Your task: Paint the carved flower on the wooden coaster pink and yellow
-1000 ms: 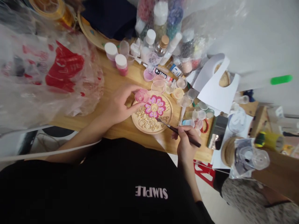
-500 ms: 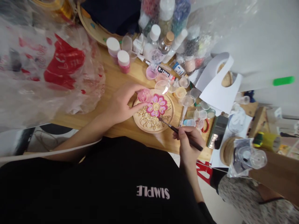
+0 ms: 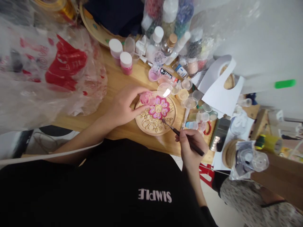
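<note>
A round wooden disc [image 3: 151,124] with gold scrollwork and a pink painted flower [image 3: 161,107] lies on the wooden table [image 3: 119,82]. My left hand [image 3: 123,105] pinches a small pink paint cup [image 3: 147,98] at the disc's upper left edge. A thin dark paintbrush [image 3: 183,137] is gripped in my right hand [image 3: 191,146], and its tip touches the disc just below the flower.
Small plastic cups [image 3: 189,102], paint jars [image 3: 126,62] and bottles [image 3: 168,44] crowd the table behind and right of the disc. A clear plastic bag with red print [image 3: 47,69] fills the left. White card [image 3: 219,91] and a clear container [image 3: 248,159] lie to the right.
The view has shifted slightly. Both hands stay in place, and the brush tip remains at the disc below the flower.
</note>
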{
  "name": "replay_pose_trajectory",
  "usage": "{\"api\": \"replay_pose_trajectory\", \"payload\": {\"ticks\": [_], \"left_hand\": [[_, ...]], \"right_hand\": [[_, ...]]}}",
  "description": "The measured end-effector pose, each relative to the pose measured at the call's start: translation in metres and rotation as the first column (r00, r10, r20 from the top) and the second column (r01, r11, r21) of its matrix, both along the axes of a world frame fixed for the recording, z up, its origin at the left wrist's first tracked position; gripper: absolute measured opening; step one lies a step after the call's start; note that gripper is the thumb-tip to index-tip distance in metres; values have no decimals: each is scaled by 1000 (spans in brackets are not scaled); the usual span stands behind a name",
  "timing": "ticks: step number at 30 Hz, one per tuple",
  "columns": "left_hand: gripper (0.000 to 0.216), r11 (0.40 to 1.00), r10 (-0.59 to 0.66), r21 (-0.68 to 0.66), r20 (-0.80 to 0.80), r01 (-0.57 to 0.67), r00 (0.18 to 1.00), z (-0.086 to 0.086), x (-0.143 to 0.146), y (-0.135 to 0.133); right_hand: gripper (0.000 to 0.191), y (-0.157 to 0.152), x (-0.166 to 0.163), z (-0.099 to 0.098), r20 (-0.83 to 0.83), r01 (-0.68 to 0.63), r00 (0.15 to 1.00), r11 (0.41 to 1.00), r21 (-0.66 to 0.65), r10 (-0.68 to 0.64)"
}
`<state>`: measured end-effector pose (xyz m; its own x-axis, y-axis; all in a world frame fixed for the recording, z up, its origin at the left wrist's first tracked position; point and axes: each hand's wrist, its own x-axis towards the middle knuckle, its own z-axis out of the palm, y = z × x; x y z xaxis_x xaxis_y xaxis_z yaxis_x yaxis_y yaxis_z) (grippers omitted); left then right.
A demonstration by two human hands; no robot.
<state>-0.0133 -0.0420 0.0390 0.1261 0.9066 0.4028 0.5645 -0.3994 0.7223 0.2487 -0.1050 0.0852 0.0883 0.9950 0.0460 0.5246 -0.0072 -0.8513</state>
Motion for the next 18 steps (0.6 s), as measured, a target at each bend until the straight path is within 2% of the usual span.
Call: {"api": "replay_pose_trajectory", "payload": {"ticks": [5,12,18], "left_hand": [[30,996,-11,-90,-16,10,1000,1,0,-1],[29,998,-15,-64,19,16,1000,0,1,-1],[30,996,-15,-89,30,18,999,1,0,-2]], "right_hand": [[11,0,-4,5,55,-32,998,999,6,32],[10,5,-17,21,171,-115,979,992,41,107],[9,5,-17,21,171,-102,981,993,57,91]]}}
